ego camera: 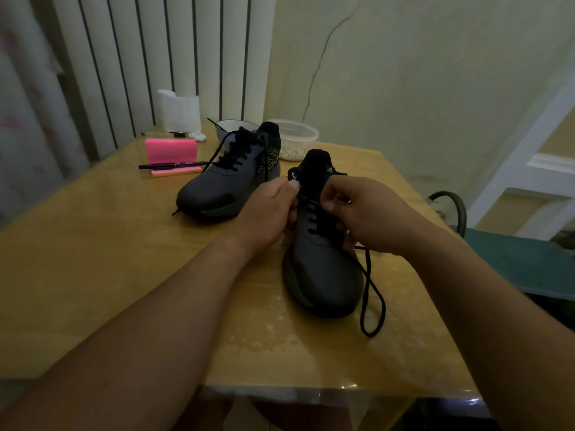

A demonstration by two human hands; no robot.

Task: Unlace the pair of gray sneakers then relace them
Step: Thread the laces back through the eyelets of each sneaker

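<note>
Underneath: glossy yellow-tan wooden table (124, 275), carrying both shoes.
In work: gray smooth-toed near sneaker with black collar and tongue (323, 269), upright on the table right of centre, toe toward the camera, laced through the lower eyelets.
Loose end: long loop of round black lace (373, 293), trailing off the near sneaker's right side onto the table.
Left grip: left hand (267, 209), fingers curled, pinching the lace beside the collar.
Right grip: right hand (364, 213), fingers curled, thumb and forefinger pinching the lace over the tongue; short stretch of lace between the two hands.
Waiting: gray far sneaker with yellow-dotted black heel panel (224, 181), farther back and left, apart from the first, toe pointing front-left; laced up the front, ends loose.
Stationery: pink sticky-note block (171, 152) left of the far sneaker, black pen (169, 165) lying along its front.
Back edge: white bowl (230, 126), clear round plastic tub of pale grains (295, 141), white paper roll (180, 112).
Off right: green chair seat (522, 262), beside the table.
</note>
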